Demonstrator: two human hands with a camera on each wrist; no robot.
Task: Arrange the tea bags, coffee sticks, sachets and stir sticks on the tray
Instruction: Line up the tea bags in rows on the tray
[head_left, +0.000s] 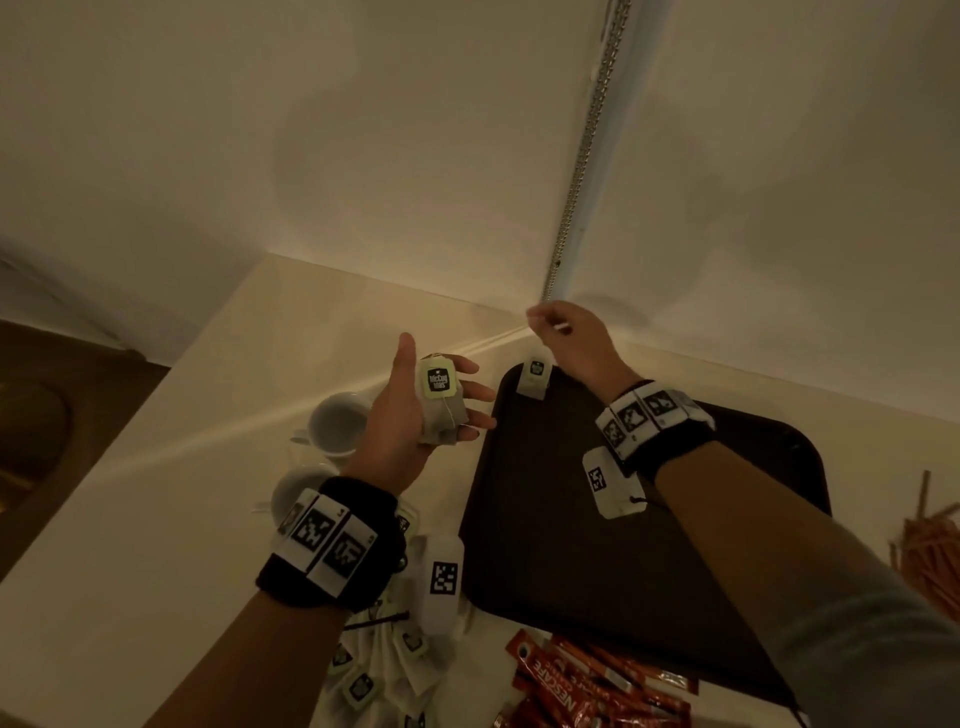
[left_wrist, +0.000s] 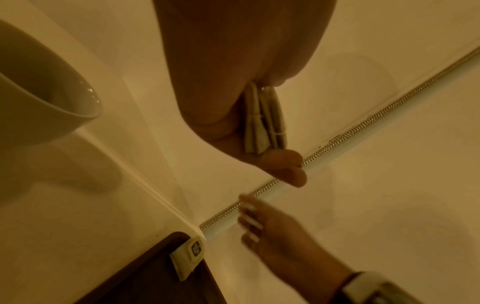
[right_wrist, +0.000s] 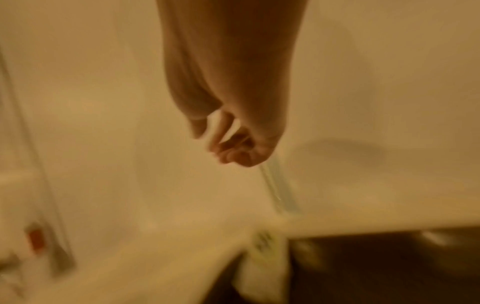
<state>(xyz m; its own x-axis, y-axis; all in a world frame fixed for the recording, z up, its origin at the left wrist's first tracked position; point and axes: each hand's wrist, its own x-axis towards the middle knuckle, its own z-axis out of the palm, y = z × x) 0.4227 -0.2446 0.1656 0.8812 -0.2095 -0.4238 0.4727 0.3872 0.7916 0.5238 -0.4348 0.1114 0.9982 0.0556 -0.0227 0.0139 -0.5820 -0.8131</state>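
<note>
My left hand (head_left: 415, 410) is palm up left of the tray, fingers nearly straight and thumb standing away. A few tea bags (head_left: 441, 402) with a green tag lie in its palm, seen edge-on in the left wrist view as folded tea bags (left_wrist: 265, 119). The dark tray (head_left: 571, 545) lies in front of me. One tea bag (head_left: 535, 378) (left_wrist: 187, 259) sits in its far left corner. My right hand (head_left: 563, 338) (right_wrist: 228, 144) hovers just beyond that corner, fingers loosely curled and holding nothing.
Two white cups (head_left: 337, 421) (head_left: 301, 493) stand left of the tray. A heap of tea bags (head_left: 374, 670) and red coffee sticks (head_left: 587, 680) lie at the near edge, orange stir sticks (head_left: 930, 551) at the right. A wall with a trim strip (head_left: 576, 171) stands close behind.
</note>
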